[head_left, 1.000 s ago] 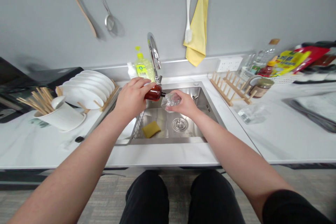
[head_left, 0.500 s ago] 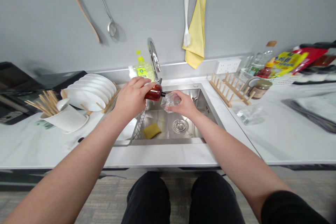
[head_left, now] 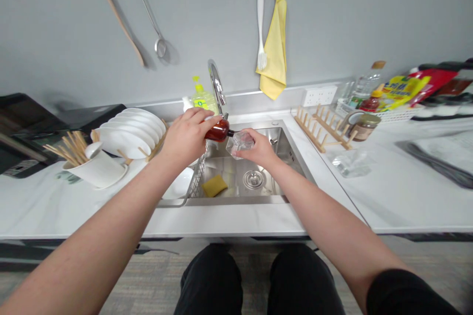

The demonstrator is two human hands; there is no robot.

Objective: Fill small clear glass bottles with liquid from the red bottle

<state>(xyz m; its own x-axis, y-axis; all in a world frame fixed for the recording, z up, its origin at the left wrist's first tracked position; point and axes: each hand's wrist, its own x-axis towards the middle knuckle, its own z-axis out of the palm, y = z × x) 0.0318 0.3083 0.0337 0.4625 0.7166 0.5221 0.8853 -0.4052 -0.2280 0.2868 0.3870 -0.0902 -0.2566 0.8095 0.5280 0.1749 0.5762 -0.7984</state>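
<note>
My left hand [head_left: 187, 139] is wrapped round a reddish-brown bottle [head_left: 219, 130], which is tipped onto its side with its black neck pointing right. My right hand [head_left: 260, 147] grips a clear faceted cup [head_left: 239, 144], tilted with its mouth toward the bottle's neck. The neck meets or overlaps the cup's rim; whether they touch I cannot tell. Any liquid in the cup is too hard to make out. Both hands are above the steel sink [head_left: 236, 200], where a yellow sponge [head_left: 215, 185] lies left of the drain [head_left: 253, 179].
Behind the sink stand the faucet [head_left: 216, 81] and a yellow-green soap bottle [head_left: 204, 98]. On the left are upright white plates [head_left: 127, 133] and a chopstick holder [head_left: 98, 170]. To the right are a wooden rack [head_left: 325, 130], a jar [head_left: 364, 127] and a clear plastic bag [head_left: 353, 163].
The view has shifted slightly, so the wall and counter things sit a little lower. Both hands keep their hold, and bottle and cup stay almost where they were.
</note>
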